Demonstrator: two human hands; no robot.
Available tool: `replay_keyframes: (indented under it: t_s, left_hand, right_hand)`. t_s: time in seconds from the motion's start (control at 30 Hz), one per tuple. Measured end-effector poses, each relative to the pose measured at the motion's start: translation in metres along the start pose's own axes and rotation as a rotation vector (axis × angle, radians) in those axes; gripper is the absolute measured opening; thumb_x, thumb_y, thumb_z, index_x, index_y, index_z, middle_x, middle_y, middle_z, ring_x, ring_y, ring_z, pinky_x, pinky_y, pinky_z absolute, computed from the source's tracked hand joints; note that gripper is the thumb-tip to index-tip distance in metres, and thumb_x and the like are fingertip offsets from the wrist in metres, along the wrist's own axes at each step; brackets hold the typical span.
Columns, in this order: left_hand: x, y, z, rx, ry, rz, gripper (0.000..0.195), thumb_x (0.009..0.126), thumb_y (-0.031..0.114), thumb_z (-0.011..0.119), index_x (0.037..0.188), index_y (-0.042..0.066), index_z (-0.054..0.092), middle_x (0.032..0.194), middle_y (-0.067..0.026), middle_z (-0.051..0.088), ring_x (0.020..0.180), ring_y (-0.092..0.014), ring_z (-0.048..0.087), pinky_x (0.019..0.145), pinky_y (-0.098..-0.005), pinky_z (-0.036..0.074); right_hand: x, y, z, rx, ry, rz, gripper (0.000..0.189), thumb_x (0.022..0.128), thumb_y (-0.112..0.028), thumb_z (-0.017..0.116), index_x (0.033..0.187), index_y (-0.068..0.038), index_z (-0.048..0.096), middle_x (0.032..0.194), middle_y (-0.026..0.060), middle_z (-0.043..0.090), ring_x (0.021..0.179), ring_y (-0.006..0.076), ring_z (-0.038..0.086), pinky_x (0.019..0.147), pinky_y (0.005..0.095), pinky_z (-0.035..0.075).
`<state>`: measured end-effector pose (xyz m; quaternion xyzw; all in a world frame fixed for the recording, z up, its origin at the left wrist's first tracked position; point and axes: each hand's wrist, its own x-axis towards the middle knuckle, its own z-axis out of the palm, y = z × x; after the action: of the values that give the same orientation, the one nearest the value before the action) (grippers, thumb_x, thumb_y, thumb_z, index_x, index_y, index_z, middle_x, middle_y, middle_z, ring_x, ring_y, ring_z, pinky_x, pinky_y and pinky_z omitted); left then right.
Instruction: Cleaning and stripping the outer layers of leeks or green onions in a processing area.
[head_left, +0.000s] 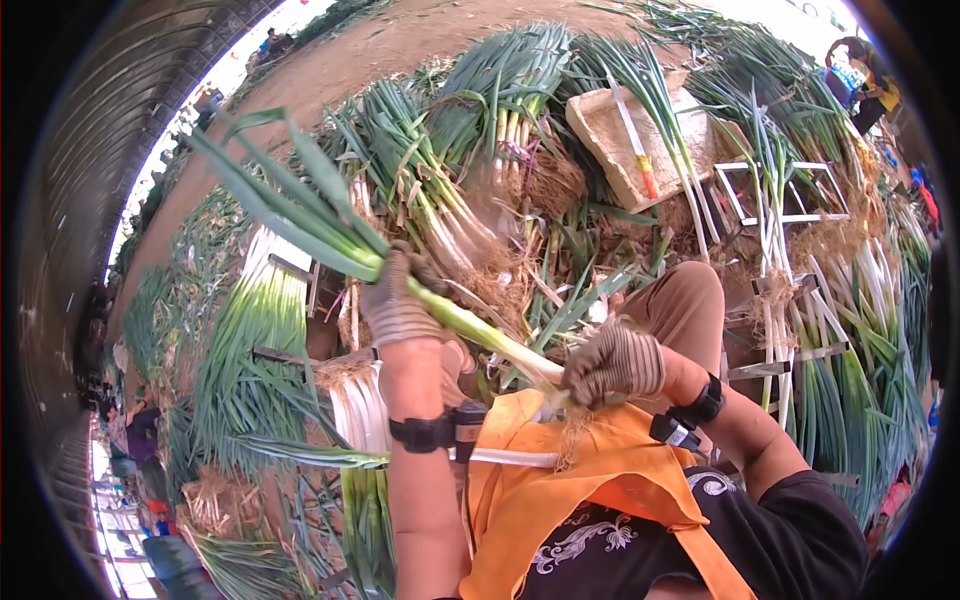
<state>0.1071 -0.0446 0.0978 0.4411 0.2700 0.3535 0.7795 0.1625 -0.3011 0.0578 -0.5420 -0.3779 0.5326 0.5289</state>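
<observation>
A large Welsh onion (480, 324) slants across in front of me, with its green leaves at the upper left and its white base at the lower right. My left hand (405, 300), in a striped work glove, is closed around the stalk just below the leaves. At the root end, my gloved right hand (615, 364) has its fingers curled against the base; what exactly they pinch is partly hidden. Another onion (517, 457) lies across the orange apron (600, 480) on my lap, its roots (574, 442) near my right hand.
Ahead lie untrimmed onion bundles (450, 217). A long knife (630, 127) rests on a worn foam box (592, 127), beside a white frame (784, 219). Cleaned onions (255, 337) lie on a metal rack (281, 355) at left; more onions (840, 390) lie at right. A person (870, 86) is at upper right.
</observation>
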Motion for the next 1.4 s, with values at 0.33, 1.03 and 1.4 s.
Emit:
replay_keyframes:
  t_s: [0.33,1.03,1.4]
  left_hand:
    - [0.009,0.046,-0.021,0.185,0.125,0.189,0.013,0.083,0.013,0.058,0.092,0.003,0.056,0.059,-0.0046,0.051,0.042,-0.014,0.045,0.039,-0.027,0.038]
    - [-0.058,-0.024,0.019,-0.075,0.003,-0.13,0.021,0.08,0.002,0.056,0.1,0.007,0.053,0.069,-0.0017,0.054,0.047,-0.012,0.05,0.04,-0.0227,0.041]
    - [-0.053,0.008,0.005,0.231,-0.546,-0.002,0.059,0.078,0.041,0.066,0.11,-0.005,0.048,0.091,-0.0121,0.06,0.076,-0.019,0.061,0.062,-0.0292,0.051]
  right_hand:
    - [0.038,0.066,-0.055,-1.087,0.304,0.14,0.033,0.081,-0.021,0.059,0.109,-0.003,0.057,0.08,0.0147,0.063,0.071,0.0277,0.06,0.063,0.0353,0.047]
    - [0.058,0.03,0.011,-0.281,0.403,-0.041,0.023,0.08,-0.011,0.049,0.093,-0.001,0.064,0.072,0.0098,0.063,0.062,0.0141,0.055,0.061,0.0288,0.047]
    - [0.045,0.037,0.031,-0.329,0.487,-0.134,0.041,0.071,-0.029,0.075,0.101,-0.004,0.063,0.076,0.0068,0.065,0.068,0.0124,0.06,0.064,0.0275,0.049]
